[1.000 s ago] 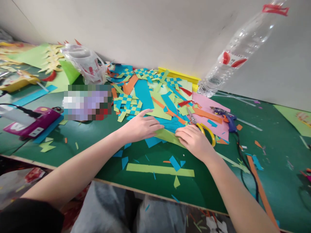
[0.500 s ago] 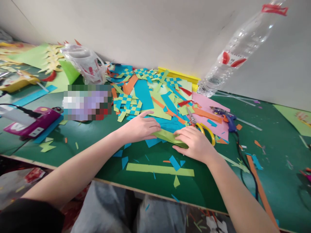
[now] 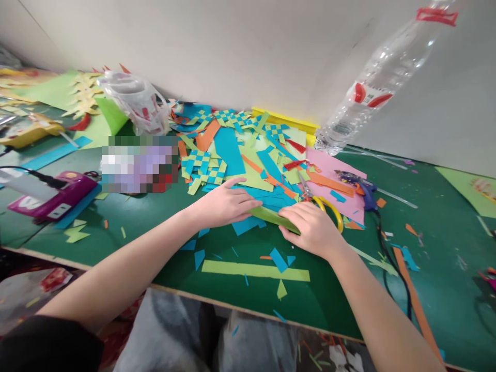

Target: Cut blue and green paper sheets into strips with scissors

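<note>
Between my hands is a light green paper strip [image 3: 273, 216], folded lengthwise into a narrow band. My left hand [image 3: 231, 205] grips its left end, index finger stretched out above the others. At the right end, my right hand [image 3: 310, 227] pinches the strip between thumb and fingers. Blue paper pieces [image 3: 248, 225] lie just under and behind the strip. Closer to me, a flat green strip [image 3: 256, 270] rests on the table among small blue and orange scraps. Scissors with yellow handles [image 3: 329, 209] lie right behind my right hand.
A heap of woven blue-green paper squares [image 3: 201, 163] and loose strips covers the back. A plastic bottle [image 3: 372, 93] leans at the wall. At right lies a blue glue gun [image 3: 366, 191] with its cord; at left are a purple power strip [image 3: 58, 199] and a bagged cup [image 3: 135, 101].
The green strip's fold has closed, so it looks narrower and flatter now. My left fingers have slid slightly right along it; my right hand has hardly moved.
</note>
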Action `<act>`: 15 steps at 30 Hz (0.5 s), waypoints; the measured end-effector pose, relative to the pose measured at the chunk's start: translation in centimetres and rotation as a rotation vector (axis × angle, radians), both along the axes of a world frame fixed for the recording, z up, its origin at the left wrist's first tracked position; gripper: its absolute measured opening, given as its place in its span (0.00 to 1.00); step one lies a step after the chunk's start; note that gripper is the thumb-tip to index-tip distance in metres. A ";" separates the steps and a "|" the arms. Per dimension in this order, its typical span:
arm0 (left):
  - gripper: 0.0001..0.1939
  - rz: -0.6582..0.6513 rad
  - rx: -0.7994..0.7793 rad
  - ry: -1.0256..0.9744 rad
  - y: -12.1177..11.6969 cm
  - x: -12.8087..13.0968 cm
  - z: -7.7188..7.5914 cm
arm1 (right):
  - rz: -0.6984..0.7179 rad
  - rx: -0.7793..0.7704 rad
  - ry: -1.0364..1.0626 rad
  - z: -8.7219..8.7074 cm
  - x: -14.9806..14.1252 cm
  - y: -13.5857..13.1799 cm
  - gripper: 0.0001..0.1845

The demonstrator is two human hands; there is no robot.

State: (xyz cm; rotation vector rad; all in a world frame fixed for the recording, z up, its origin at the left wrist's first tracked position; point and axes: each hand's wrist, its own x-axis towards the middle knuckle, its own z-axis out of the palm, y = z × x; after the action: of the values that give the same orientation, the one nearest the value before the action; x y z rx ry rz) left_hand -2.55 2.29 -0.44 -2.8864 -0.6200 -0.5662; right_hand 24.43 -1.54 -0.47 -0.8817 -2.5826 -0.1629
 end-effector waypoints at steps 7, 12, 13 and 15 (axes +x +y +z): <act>0.15 0.034 -0.016 0.007 0.0 0.3 -0.2 | 0.013 0.043 -0.003 -0.3 -0.1 0.2 0.10; 0.20 0.045 -0.037 0.023 0.0 0.3 -0.1 | 0.014 0.021 0.000 -0.1 -0.1 0.2 0.12; 0.19 0.063 -0.034 0.026 0.0 0.3 -0.1 | 0.008 0.012 0.004 -0.1 -0.1 0.2 0.12; 0.18 0.098 -0.031 0.025 0.0 0.3 0.0 | -0.011 -0.001 0.017 -0.1 -0.2 0.2 0.13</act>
State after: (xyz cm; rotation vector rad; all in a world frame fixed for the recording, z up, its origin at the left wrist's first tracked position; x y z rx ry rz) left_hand -2.26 2.27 -0.47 -2.8676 -0.7680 -0.5102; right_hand 24.26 -1.34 -0.58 -0.8944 -2.5631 -0.1562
